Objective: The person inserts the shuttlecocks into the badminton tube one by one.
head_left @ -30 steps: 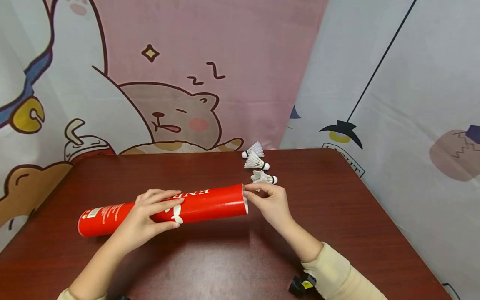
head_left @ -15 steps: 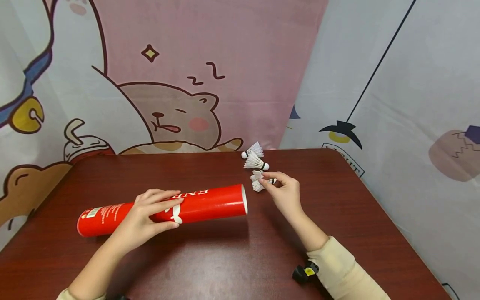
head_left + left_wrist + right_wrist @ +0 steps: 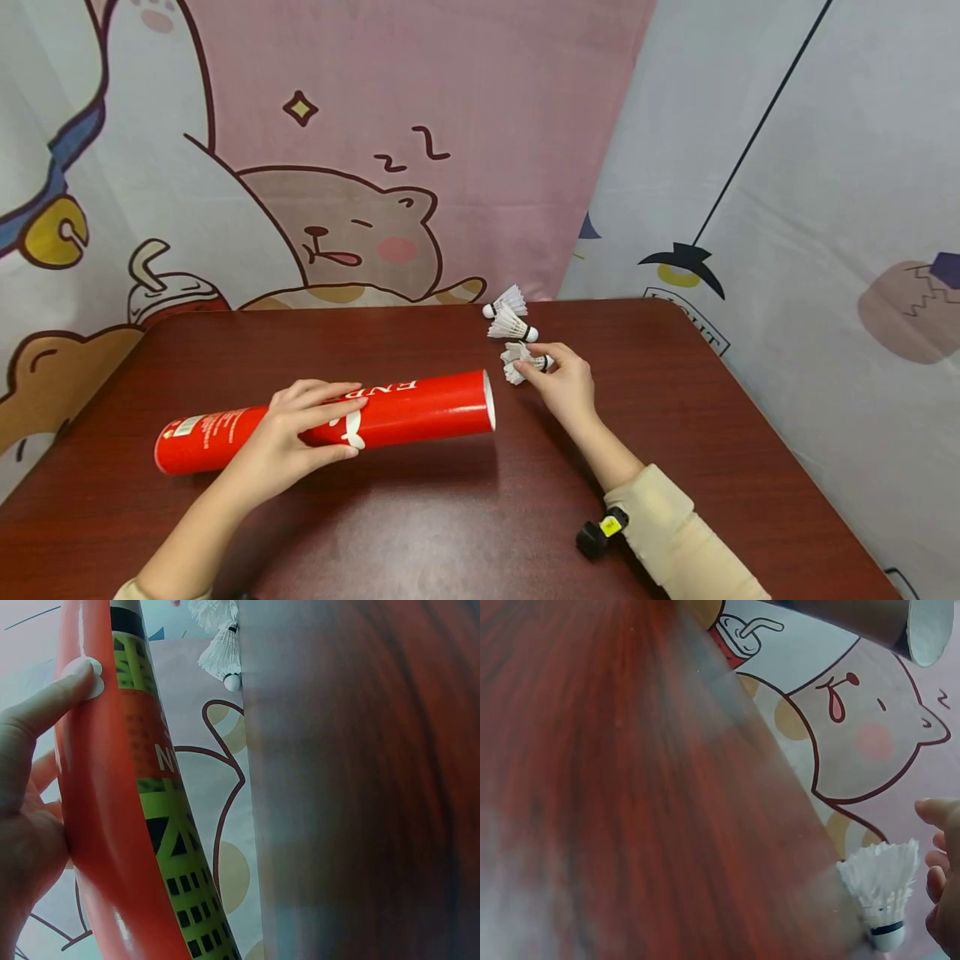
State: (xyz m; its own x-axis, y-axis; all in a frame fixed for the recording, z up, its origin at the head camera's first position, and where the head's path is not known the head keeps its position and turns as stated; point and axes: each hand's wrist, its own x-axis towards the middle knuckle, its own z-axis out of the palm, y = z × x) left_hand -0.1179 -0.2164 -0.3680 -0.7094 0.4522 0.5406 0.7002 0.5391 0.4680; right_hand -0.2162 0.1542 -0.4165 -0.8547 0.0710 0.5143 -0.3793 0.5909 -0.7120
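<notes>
So the left hand (image 3: 303, 421) had the red tube (image 3: 431, 407) gripped mid-length, thumb near side, fingers over the top, mouth pointing right. Right hand (image 3: 566, 385) was by the nearest shuttlecock (image 3: 510, 356), thumb and index slightly parted, gap showing on wrist cam, nothing held.

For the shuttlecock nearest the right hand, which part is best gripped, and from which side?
Probably the rounded white base of the shuttlecock, from the side of the right hand, slightly above. In the head view it lies on its side, base pointing right and ragged feather skirt flaring left; the compact base looks firmer.
</notes>
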